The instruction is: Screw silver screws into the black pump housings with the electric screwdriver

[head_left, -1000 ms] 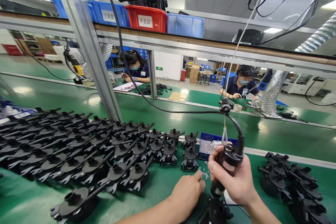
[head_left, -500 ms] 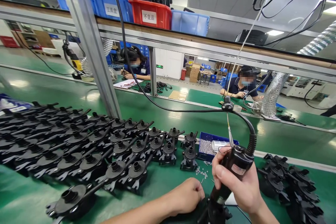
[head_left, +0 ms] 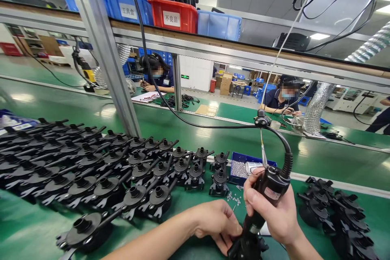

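R hand (head_left: 274, 211): fist closed round the electric screwdriver (head_left: 264, 197), grip on upper body, thumb over the front.
L hand (head_left: 217, 223): fingers curled narrow against the black pump housing (head_left: 248, 248) at bottom edge, steadying it; whether it pinches a screw, can't tell.
Driver axis: long axis tilted, cord end up-right, bit end down-left into the housing; tip hidden.
Housing: on the green bench (head_left: 189, 211), btwn both hands, mostly cut off by frame.
Doing it well: prob. bring driver nearer vertical, bit square on screw, L hand pins housing so it can't spin.
Nearby: loose screws (head_left: 233, 199) just behind, blue screw tray (head_left: 240, 168) beyond; rows of housings (head_left: 100, 166) left, pile (head_left: 335, 215) right.
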Motion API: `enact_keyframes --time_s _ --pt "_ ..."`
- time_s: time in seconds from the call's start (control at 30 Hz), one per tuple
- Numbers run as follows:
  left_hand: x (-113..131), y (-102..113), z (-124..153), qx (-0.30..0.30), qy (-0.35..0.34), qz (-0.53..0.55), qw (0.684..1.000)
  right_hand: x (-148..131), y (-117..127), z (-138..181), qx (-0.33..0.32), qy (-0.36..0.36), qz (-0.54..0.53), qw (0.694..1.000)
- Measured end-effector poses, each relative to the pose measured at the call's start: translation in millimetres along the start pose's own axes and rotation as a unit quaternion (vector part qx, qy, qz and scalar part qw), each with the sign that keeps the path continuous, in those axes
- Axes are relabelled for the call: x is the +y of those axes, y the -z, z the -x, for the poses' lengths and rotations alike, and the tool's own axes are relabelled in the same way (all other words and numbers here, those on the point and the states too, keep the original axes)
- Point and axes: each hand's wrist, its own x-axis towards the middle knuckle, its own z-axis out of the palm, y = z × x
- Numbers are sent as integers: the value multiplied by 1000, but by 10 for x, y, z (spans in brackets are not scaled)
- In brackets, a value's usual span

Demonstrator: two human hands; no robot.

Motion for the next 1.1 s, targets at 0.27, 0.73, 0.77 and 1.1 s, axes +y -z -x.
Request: enact_keyframes --time_s 0.27,0.73,0.77,1.1 --pt "-83 -58 -112 -7 25 -5 1000 104 19 38 14 50 -5 999" --pt "-153 23 -71 -24 -4 1 1000 81 46 10 -107 29 -125 986" --pt "-157 27 -66 -25 -7 3 1000 51 74 -3 -152 21 -150 977" --pt "-135 -5 -37 -20 4 7 1000 118 -151 -9 107 46 47 992"
